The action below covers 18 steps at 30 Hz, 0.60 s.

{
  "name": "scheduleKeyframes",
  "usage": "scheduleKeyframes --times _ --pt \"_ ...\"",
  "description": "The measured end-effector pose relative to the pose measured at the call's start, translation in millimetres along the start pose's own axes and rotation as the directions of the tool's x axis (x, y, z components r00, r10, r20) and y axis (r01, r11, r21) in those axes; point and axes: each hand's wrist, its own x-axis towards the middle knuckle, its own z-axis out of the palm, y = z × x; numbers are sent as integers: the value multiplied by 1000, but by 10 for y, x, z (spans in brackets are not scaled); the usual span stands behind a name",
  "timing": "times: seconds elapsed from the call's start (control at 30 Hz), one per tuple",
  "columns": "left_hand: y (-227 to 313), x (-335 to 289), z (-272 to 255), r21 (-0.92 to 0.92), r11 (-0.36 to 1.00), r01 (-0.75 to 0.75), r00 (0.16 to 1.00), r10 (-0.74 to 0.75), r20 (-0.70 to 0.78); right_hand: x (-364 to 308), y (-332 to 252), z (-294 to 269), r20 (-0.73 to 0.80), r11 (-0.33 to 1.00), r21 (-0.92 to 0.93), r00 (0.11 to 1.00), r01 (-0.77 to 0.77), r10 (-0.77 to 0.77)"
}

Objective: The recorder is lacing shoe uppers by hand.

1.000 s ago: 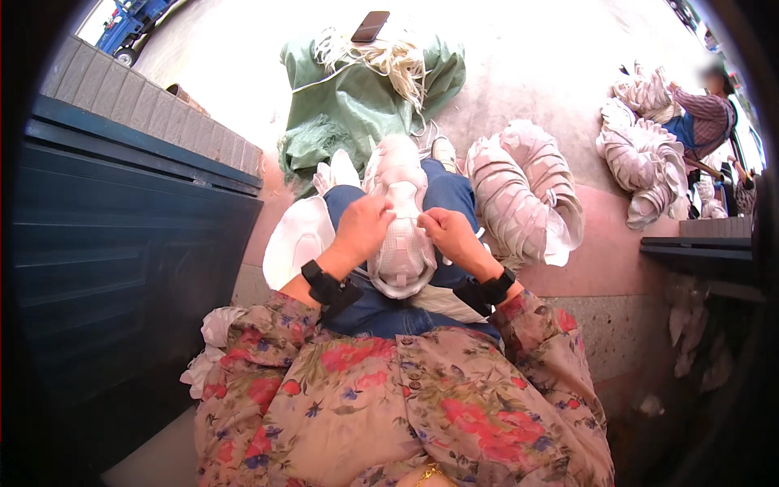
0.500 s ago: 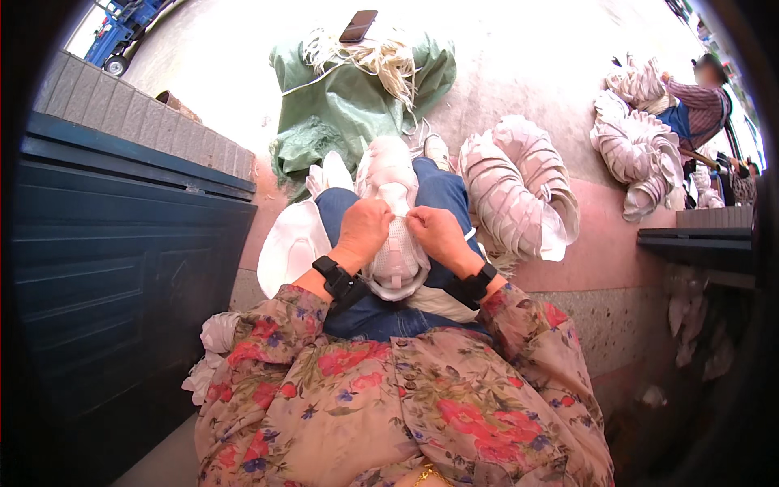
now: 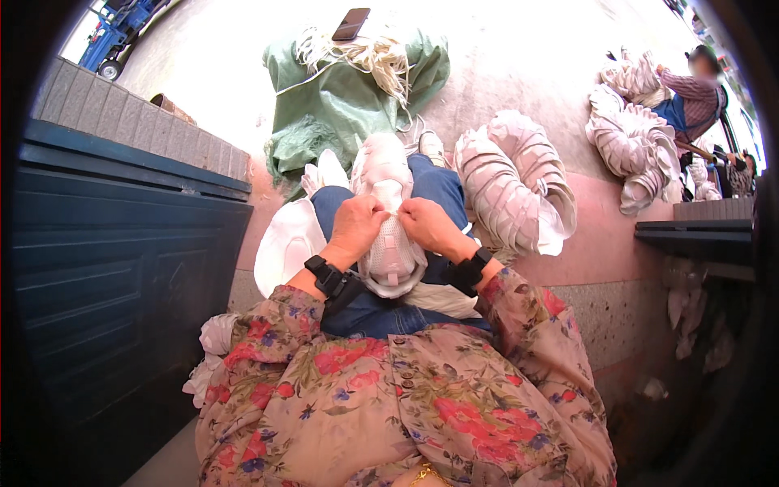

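Observation:
A white shoe upper (image 3: pixel 391 256) with a mesh part lies lengthwise between my knees. Over its middle, my left hand (image 3: pixel 359 226) and my right hand (image 3: pixel 426 223) face each other with knuckles bent. Each pinches a thin whitish shoelace (image 3: pixel 391 213), of which only a short stretch shows between the fingertips. Thumbs and fingers are pressed together at the upper's opening, so the lace ends are hidden. To the left of my left hand, another white upper (image 3: pixel 288 247) rests against my leg.
Ahead, a green sack (image 3: pixel 341 114) bears a bundle of cream laces (image 3: pixel 381 65) and a phone (image 3: pixel 351 24). Curved stacks of white uppers (image 3: pixel 507 183) stand at the right. Dark blue panelling (image 3: pixel 122 300) borders the left. A co-worker (image 3: pixel 690 97) sits at far right.
My hands have come slightly closer together over the upper, still pinching the lace. The whole view has shifted a little.

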Motion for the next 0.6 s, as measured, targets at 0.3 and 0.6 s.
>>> scheduleKeyframes --times 0.3,0.6 --pt "-49 -99 -35 -16 999 -36 999 35 -13 43 -39 -37 9 999 -11 999 48 -48" --pt "11 -106 -13 232 957 -172 985 172 22 92 -57 116 -132 966 0 957 259 -257"
